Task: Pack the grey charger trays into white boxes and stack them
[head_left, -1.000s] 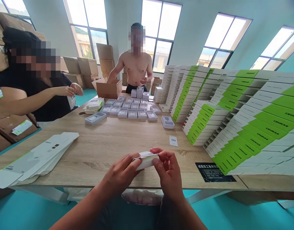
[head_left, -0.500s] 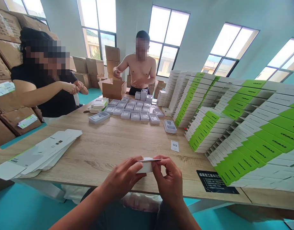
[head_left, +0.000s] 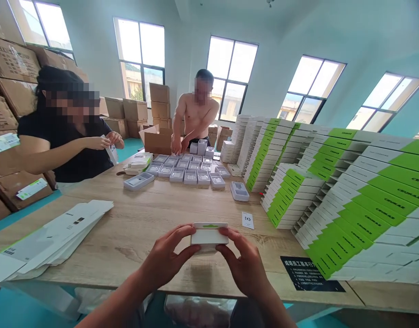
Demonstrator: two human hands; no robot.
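Observation:
Between my two hands, above the front part of the table, is a small white box [head_left: 209,237] with a green-marked hang tab along its upper edge. My left hand [head_left: 171,255] pinches its left end between thumb and fingers. The right end is gripped the same way by my right hand [head_left: 243,259]. Just beyond my right hand lies a white card [head_left: 248,220] with a black symbol. Flat, unfolded white cartons [head_left: 62,237] are fanned in a pile on the table's left side.
Stacks of white and green boxes [head_left: 359,200] rise on the right, beside a black notice [head_left: 308,273]. White trays [head_left: 197,176] stand in rows at the table's middle back. Two people work across the table, near an open brown carton [head_left: 157,140]. Cartons [head_left: 14,100] are piled at left.
The box has turned, so its hang tab and front face now show; both hands hold its ends. The person at the back has lowered both hands to the trays. My view has tilted up.

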